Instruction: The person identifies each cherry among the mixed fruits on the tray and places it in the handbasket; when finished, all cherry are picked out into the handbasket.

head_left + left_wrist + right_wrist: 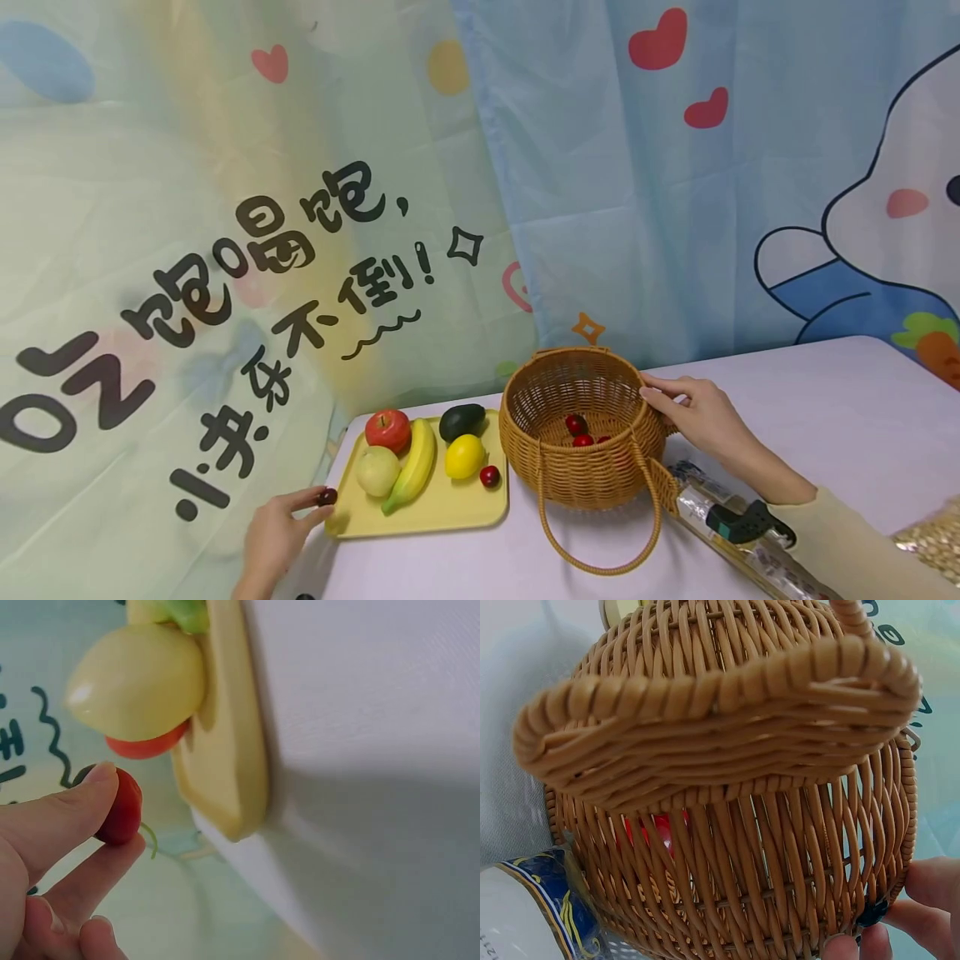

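Observation:
My left hand (273,533) pinches a dark red cherry (327,497) between thumb and fingers, at the tray's left edge. In the left wrist view the cherry (126,814) shows a thin green stem. The yellow tray (427,521) bears a red apple (388,431), a pale green round fruit (378,472), a banana (412,471), an avocado (461,422), a lemon (465,457) and another cherry (490,476). My right hand (701,417) grips the right rim of a wicker basket (585,483). Several cherries (576,424) lie inside it.
The basket's handle (600,571) hangs down in front. A clear plastic package (720,508) lies beside the basket, under my right forearm. A bag of pale grains (933,537) sits at the far right. A printed curtain (585,208) hangs behind the white table (810,400).

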